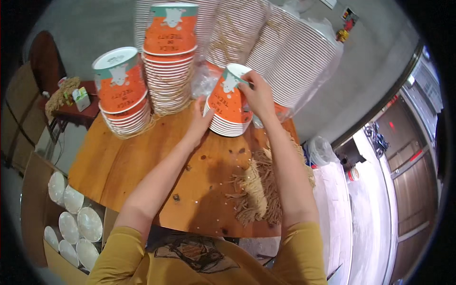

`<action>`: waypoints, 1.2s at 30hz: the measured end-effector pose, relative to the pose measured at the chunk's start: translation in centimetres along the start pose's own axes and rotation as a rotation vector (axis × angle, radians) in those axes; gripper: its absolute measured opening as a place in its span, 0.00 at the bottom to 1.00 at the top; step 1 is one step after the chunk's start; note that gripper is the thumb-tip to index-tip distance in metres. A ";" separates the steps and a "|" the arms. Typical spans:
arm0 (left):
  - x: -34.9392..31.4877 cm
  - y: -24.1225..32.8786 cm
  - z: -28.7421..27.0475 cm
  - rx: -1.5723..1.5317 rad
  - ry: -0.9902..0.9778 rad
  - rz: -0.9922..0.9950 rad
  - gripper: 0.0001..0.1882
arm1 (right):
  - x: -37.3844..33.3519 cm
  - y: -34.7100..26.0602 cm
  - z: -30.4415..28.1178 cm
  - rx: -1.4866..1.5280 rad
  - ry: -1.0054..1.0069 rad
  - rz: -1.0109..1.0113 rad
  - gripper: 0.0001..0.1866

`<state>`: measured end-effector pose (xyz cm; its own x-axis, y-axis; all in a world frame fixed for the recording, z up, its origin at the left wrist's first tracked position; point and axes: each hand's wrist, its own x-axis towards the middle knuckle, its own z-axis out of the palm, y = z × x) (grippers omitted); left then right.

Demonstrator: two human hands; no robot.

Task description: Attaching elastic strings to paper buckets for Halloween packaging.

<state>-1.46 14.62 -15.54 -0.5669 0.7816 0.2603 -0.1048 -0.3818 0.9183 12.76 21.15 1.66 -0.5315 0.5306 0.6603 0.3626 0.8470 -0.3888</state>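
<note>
A short stack of orange paper buckets [227, 105], upside down with white rims and a green band by the base, tilts slightly above the wooden table [185, 161]. My right hand [258, 92] grips the stack near its upturned base, fingers bent over the edge. Against its left side, by the rims, my left hand [201, 118] is closed on the lower part; some of its fingers are hidden behind the stack. Right of centre on the table, a bundle of tan raffia cords [256, 187] lies under my right forearm.
Two bucket stacks, a tall one [170, 71] and a shorter one [121, 95], stand at the table's left, bound with cord. Long bagged stacks [289, 54] lean against the wall behind. A cardboard box [35, 185] with white round-ended buckets sits lower left.
</note>
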 end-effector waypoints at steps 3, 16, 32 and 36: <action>0.3 -0.4 1.9 -0.231 -0.101 -0.190 0.34 | -1.0 1.5 -1.1 -0.052 0.074 -0.068 0.11; 0.3 -2.8 2.7 0.280 0.056 0.104 0.29 | 0.3 0.6 -3.7 0.056 -0.020 -0.081 0.12; -9.2 14.3 5.6 0.345 -0.132 0.743 0.29 | -7.6 -5.8 -13.2 0.948 0.572 0.175 0.10; -13.2 15.3 2.0 0.348 -0.155 0.526 0.20 | -13.6 -3.7 -9.1 0.805 0.176 0.328 0.10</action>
<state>6.07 -0.57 -4.36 -0.3428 0.6061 0.7177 0.4404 -0.5711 0.6927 25.55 10.51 -0.02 -0.3463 0.7942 0.4993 -0.2078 0.4541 -0.8664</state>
